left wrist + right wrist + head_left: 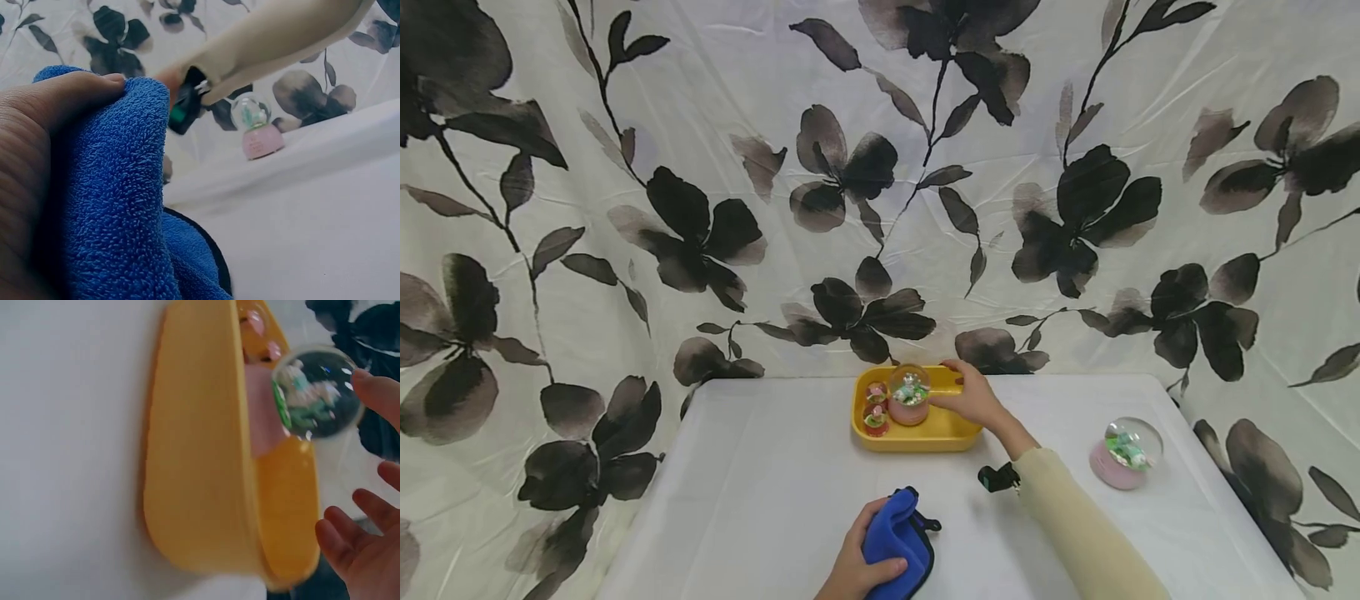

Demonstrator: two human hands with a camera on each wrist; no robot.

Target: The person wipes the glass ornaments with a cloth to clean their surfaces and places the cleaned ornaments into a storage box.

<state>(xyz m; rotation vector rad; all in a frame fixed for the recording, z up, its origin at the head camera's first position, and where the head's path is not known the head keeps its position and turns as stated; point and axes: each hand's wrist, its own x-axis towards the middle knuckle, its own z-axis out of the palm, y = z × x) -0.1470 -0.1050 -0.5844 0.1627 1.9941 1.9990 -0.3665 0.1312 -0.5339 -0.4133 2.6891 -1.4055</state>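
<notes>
My left hand [859, 557] grips a folded blue towel [897, 540] with dark edging over the near part of the table; the left wrist view shows the thumb laid along its top. At the back, my right hand [979, 402] is at the right side of a snow globe [909, 395] with a pink base, which stands in a yellow tray [951, 435]. In the right wrist view the fingers are spread, and the thumb [378, 394] overlaps the clear dome. Two small red-based globes [876, 421] sit to its left in the tray.
Another snow globe [1122, 457] with a pink base stands on the right of the white-covered table [760, 483]. A floral curtain [865, 208] hangs behind the table. The right wrist wears a small black device [998, 477].
</notes>
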